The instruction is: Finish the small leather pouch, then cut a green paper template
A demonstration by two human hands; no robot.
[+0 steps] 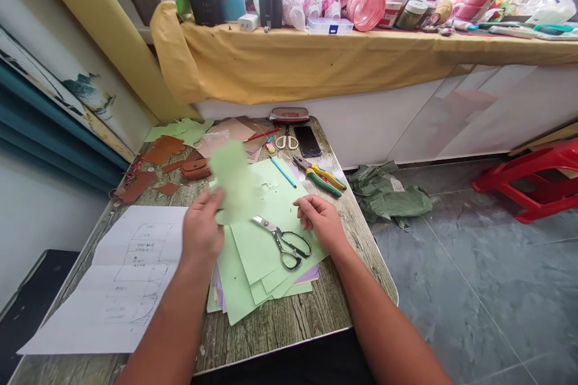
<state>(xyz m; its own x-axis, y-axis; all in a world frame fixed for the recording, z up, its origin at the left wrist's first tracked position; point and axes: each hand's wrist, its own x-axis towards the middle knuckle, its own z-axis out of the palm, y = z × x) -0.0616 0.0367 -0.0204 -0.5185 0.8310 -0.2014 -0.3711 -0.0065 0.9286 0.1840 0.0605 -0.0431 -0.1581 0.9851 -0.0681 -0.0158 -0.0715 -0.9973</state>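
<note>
My left hand [203, 222] is closed on a cut piece of light green paper [230, 177], raised over the table and smeared by motion. Below it lies a stack of green sheets [253, 252], with purple edges showing underneath. Scissors [282, 240] rest on the stack, their handles toward me. Over the stack's right side hovers my right hand [318, 219], its fingers curled; whether anything is between them I cannot make out. A blue pencil [283, 172] lies on the sheets beyond. Left of my left hand is a white sheet with a drawn pattern [139, 252].
Pliers [320, 175], a phone [307, 141] and white-handled scissors [287, 139] lie at the table's far right. Brown leather scraps [165, 147] and a small brown leather pouch [195, 168] sit far left. A red stool [528, 177] stands on the floor at right.
</note>
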